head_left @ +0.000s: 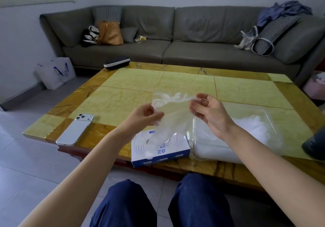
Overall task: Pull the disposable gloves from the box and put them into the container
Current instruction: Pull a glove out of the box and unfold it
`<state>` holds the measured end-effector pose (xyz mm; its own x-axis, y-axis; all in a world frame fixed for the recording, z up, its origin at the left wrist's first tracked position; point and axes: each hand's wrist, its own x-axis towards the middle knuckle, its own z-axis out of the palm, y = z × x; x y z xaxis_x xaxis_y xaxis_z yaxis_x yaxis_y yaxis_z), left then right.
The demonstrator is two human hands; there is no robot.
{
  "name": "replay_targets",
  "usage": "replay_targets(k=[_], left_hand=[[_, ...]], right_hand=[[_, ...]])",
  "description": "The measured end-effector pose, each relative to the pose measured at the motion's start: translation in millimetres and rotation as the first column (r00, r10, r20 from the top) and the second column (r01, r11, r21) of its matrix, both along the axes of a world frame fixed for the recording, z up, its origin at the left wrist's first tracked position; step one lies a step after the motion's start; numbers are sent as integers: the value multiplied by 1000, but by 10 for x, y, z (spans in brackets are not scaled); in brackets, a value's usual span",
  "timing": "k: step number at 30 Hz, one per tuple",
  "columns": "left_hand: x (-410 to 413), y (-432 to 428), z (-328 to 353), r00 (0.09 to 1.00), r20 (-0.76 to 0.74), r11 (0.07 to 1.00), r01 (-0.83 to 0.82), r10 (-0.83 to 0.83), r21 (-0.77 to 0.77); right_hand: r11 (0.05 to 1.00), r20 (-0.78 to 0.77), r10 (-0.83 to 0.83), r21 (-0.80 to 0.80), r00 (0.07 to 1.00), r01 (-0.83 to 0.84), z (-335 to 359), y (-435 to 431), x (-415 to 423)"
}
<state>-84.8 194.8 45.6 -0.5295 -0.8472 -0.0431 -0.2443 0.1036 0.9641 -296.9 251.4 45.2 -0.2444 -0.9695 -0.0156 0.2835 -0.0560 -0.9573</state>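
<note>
A clear disposable glove (173, 116) hangs stretched between my two hands above the table's near edge. My left hand (144, 117) pinches its left edge. My right hand (209, 112) pinches its upper right edge near the finger end. Under the glove lies the white and blue glove box (161, 149), flat on the table with a tuft of plastic at its opening. To the box's right sits the clear plastic container (246, 135), with white crumpled gloves inside it.
A white phone (75, 130) lies face down on the yellow tiled table (175, 84) at the near left. A dark object (314, 146) stands at the right edge. A dark case (117, 62) rests at the far left corner; a grey sofa (175, 33) is behind.
</note>
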Motion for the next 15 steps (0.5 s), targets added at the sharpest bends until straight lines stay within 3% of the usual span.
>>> replay_targets(k=[4, 7, 9, 12, 15], left_hand=[[0, -120, -130, 957, 254, 990, -141, 139, -13], [-63, -176, 26, 954, 189, 971, -214, 231, -106], [-154, -168, 184, 975, 201, 979, -52, 92, -197], [-327, -114, 362, 913, 376, 950, 246, -160, -191], [-470, -122, 439, 880, 398, 919, 352, -260, -179]], right_hand=[[996, -416, -91, -61, 905, 72, 51, 29, -16], [995, -558, -65, -100, 828, 11, 110, 63, -15], [993, -645, -26, -103, 763, -53, 146, 86, 7], [989, -697, 23, -89, 716, -119, 197, 128, 40], [990, -682, 54, -60, 730, -129, 224, 173, -4]])
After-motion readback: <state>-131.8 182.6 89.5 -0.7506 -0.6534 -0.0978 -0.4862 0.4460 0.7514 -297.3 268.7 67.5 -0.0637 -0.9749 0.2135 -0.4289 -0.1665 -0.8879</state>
